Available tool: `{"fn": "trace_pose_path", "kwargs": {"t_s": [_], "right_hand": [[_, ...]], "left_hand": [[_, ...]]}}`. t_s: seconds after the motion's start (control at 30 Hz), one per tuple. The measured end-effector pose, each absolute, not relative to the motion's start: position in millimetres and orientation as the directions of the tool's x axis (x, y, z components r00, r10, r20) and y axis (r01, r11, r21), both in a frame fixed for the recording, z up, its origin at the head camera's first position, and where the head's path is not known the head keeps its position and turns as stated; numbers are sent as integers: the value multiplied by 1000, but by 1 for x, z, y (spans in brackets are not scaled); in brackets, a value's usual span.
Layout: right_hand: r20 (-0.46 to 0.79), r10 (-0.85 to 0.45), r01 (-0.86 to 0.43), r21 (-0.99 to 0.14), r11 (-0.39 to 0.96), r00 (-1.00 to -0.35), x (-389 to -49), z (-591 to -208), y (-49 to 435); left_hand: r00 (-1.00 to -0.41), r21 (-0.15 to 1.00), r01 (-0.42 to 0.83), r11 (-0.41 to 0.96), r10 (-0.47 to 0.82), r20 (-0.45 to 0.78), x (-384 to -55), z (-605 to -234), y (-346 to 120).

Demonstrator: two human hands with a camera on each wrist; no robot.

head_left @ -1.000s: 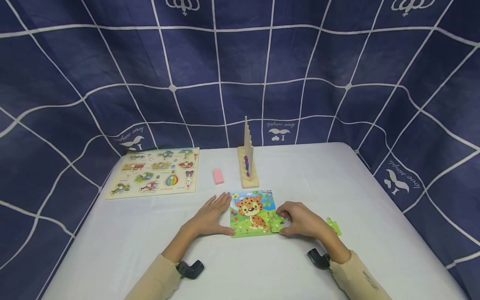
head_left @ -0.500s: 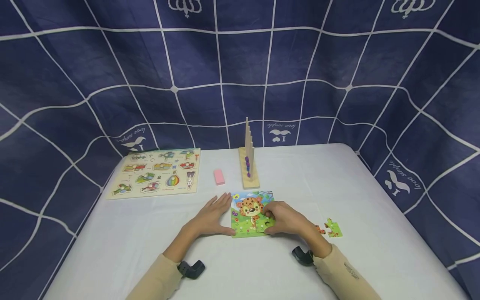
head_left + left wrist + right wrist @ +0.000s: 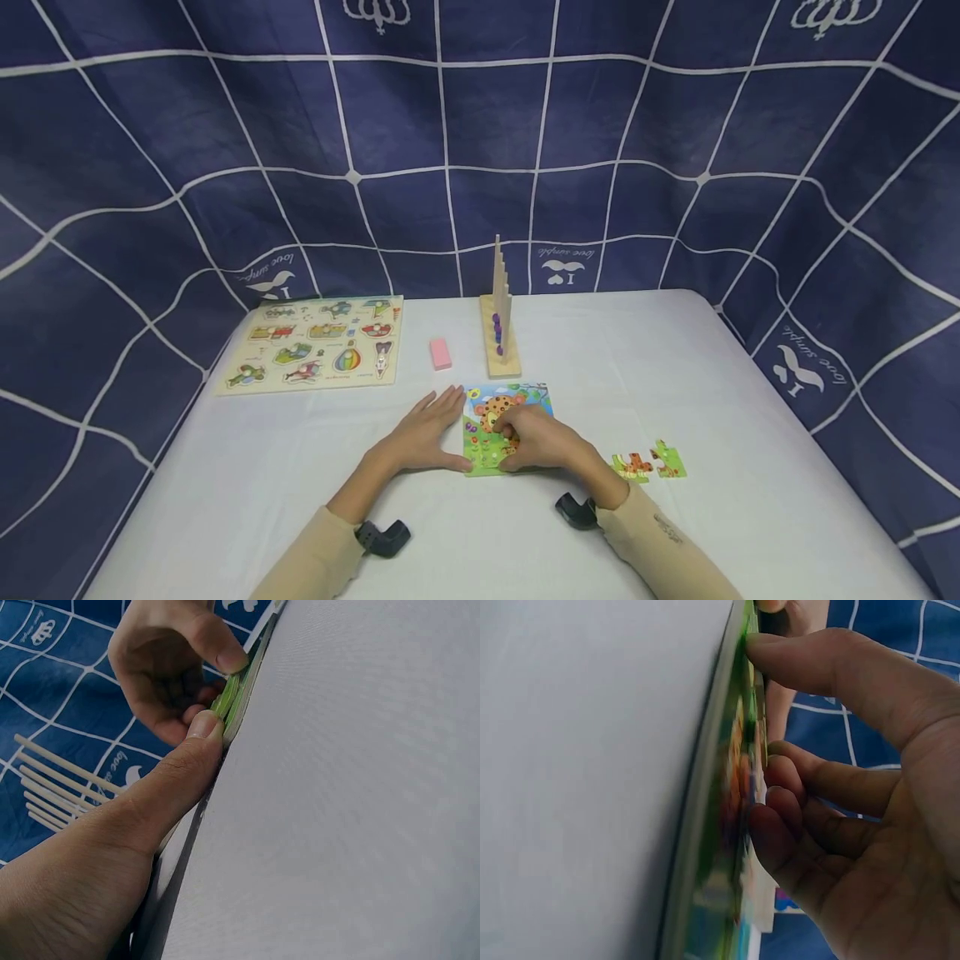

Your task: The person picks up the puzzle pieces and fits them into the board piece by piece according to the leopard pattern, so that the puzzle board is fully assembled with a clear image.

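A square jigsaw puzzle [image 3: 480,450] with a cartoon leopard cub on a green and blue ground lies in the middle of the head view. My left hand [image 3: 420,433] rests along its left edge, fingers straight, the thumb at the near left corner. Over the lower part of the puzzle, my right hand [image 3: 543,437] pinches a green puzzle piece [image 3: 226,696] between thumb and curled fingers, low against the board. From above, that hand covers most of the piece and much of the cub. Two loose puzzle pieces, one orange and green [image 3: 632,467], one mostly green [image 3: 668,460], lie to the right.
A wooden peg stand [image 3: 501,354] with rods and purple beads stands behind the puzzle. Left of it lies a pink block [image 3: 440,353]. A knob puzzle board [image 3: 315,346] with vehicle pictures is at the back left. A blue curtain [image 3: 480,125] hangs behind the white table [image 3: 480,550].
My right hand has slid left across the puzzle with the puzzle piece, from its right edge toward the lower left. Both loose pieces have come into view. The left hand stays put.
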State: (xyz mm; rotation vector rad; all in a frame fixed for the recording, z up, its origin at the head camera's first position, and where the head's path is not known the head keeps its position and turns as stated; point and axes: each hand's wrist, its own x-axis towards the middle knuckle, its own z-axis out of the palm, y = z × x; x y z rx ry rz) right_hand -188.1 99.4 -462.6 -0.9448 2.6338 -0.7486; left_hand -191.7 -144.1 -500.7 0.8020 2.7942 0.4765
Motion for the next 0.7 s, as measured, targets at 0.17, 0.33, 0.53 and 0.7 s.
{"fn": "trace_pose_path", "kwargs": {"t_s": [0.17, 0.33, 0.53, 0.7], "right_hand": [[-96, -632, -479, -567, 670, -769, -189, -464, 89], [-142, -608, -437, -571, 695, -781, -190, -464, 84], [-158, -587, -401, -589, 701, -794, -190, -462, 82], [-176, -568, -369, -602, 708, -804, -190, -462, 82]], "left_hand": [[-833, 349, 482, 804, 544, -104, -193, -501, -144], [-829, 355, 487, 798, 550, -98, -193, -501, -144], [-830, 348, 487, 801, 548, -101, -192, -501, -144], [-832, 347, 484, 804, 545, -103, -193, -501, -144]]}}
